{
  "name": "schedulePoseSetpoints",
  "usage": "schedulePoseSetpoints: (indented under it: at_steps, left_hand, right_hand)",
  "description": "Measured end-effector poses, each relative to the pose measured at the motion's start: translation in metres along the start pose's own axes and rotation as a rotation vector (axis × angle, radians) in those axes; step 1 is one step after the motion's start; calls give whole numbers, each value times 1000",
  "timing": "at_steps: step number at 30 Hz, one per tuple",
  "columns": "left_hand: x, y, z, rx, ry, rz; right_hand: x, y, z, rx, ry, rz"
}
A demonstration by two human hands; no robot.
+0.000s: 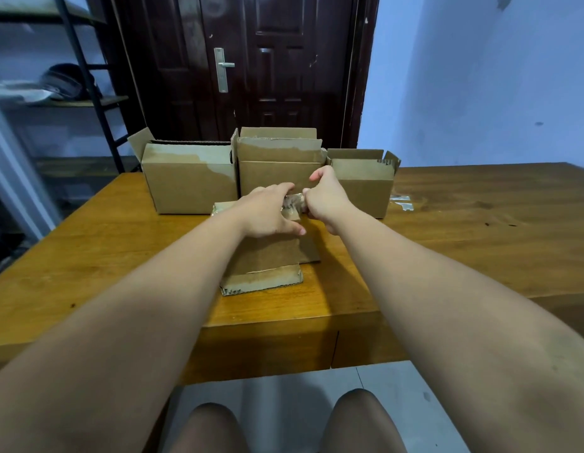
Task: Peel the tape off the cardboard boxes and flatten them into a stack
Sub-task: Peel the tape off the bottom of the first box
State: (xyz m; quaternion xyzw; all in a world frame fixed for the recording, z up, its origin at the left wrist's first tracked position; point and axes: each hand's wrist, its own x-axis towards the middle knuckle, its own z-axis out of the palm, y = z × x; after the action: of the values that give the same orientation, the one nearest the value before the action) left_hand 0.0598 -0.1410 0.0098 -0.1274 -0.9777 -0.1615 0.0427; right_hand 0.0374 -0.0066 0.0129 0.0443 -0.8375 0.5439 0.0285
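Left hand (267, 210) pins flattened brown cardboard box (267, 256) mid-table | right hand (323, 201) pinches crumpled clear tape (292, 202) | risk: hard pull tears cardboard.

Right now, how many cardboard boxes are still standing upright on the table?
3, in a row at the table's far edge: left box, middle box behind the hands, right box. More could be hidden behind them.
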Motion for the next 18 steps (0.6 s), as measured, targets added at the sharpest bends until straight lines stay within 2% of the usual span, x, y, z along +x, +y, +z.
schedulePoseSetpoints:
  at_steps: [5, 8, 12, 16, 18]
  left_hand:
    - [-4, 1, -1, -196, 62, 22]
    - [-9, 6, -1, -257, 149, -24]
    - [-10, 13, 4, -26, 222, -15]
    - [-6, 11, 0, -198, 191, -65]
    - [-6, 9, -3, -219, 161, -69]
  right_hand:
    - [-1, -9, -1, 218, -88, 55]
    - [-3, -8, 3, 309, -26, 104]
    - [-5, -10, 4, 311, -27, 60]
    - [-8, -12, 6, 279, -50, -44]
    - [-10, -11, 12, 200, 17, -92]
